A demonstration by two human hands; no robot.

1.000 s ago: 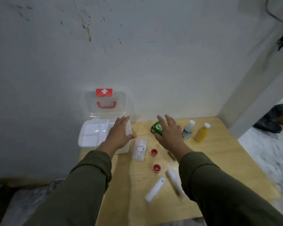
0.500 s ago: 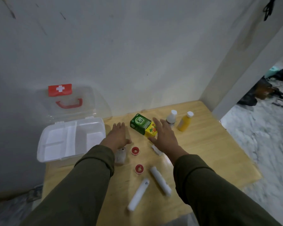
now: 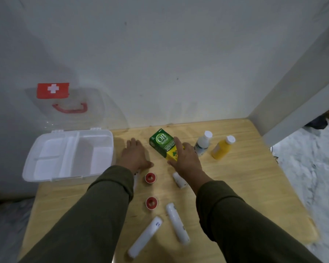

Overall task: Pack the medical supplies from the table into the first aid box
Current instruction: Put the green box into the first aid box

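Hands both out over the wooden table, palms down, fingers spread, neither clamped on anything. I see the left hand lying flat on the wood just right of the first aid box, with a clear packet mostly hidden under its wrist. The right hand has its fingers splayed against the near right edge of the green and yellow carton; whether thumb and fingers actually grip it I cannot tell.

The box sits at the table's left rear corner, lid upright against the wall, its white divided tray holding nothing that I can see.

Supplies on the table:
- white bottle and yellow bottle, upright, right of the carton
- two red-capped pots, one nearer me than the other
- small white tube, partly under the right wrist
- two long white tubes, lying near the front edge
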